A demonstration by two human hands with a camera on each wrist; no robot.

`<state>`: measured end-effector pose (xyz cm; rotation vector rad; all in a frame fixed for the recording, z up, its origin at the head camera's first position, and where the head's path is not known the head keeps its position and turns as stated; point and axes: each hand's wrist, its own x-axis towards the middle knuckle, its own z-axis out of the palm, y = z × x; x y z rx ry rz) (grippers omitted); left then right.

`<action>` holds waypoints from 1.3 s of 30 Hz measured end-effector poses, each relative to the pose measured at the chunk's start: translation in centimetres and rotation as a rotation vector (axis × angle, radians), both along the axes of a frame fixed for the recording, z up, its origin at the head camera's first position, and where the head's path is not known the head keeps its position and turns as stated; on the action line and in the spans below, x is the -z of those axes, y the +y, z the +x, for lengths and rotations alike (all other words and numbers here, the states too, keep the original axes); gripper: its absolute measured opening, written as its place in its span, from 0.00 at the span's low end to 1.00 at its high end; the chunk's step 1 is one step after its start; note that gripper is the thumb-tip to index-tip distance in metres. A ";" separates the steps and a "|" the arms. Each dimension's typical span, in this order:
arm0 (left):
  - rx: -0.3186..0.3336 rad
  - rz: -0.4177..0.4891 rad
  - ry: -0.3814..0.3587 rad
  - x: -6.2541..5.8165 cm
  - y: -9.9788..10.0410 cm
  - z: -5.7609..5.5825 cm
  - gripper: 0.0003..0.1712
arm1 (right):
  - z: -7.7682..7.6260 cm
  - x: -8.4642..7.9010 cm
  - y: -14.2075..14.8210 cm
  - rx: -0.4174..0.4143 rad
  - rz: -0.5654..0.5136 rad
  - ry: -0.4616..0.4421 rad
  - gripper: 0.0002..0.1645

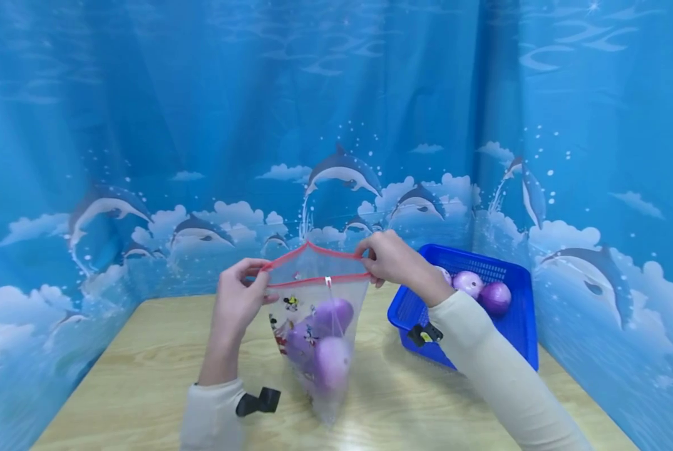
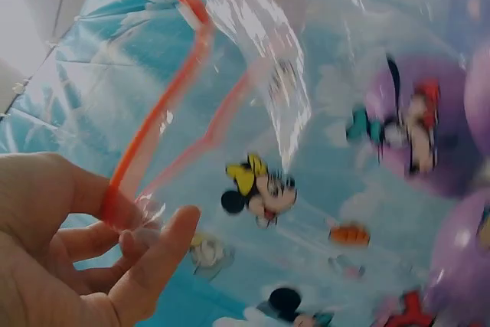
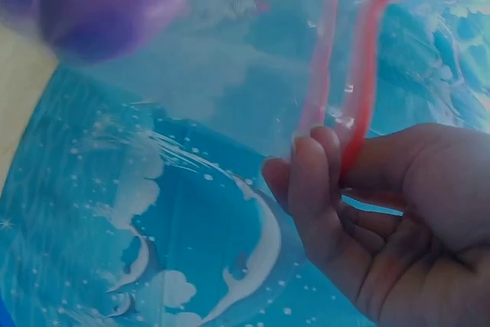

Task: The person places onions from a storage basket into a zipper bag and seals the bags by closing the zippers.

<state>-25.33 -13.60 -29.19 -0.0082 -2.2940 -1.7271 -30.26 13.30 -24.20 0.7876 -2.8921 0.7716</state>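
A clear zip bag (image 1: 313,269) with a red-edged mouth and cartoon prints hangs upright above the table, its mouth spread. Inside lie several smooth purple, roundish objects (image 1: 333,363), some shading to white; their exact kind is unclear. My left hand (image 1: 237,300) pinches the left corner of the mouth, thumb and fingers on the red strip (image 2: 164,112). At the opposite corner my right hand (image 1: 395,263) grips the red strip (image 3: 360,74) between thumb and fingers. A white slider (image 1: 328,281) sits midway along the near strip.
To the right stands a blue plastic basket (image 1: 522,326), partly behind my right forearm, with several purple and white round objects (image 1: 494,299) in it. The wooden table (image 1: 161,363) ends at a blue dolphin-print curtain (image 1: 246,125) behind and on both sides.
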 end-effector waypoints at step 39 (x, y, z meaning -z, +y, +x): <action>-0.032 -0.102 -0.019 -0.1 0.5 0.5 0.19 | 1.4 0.6 -2.5 -0.049 0.102 0.061 0.16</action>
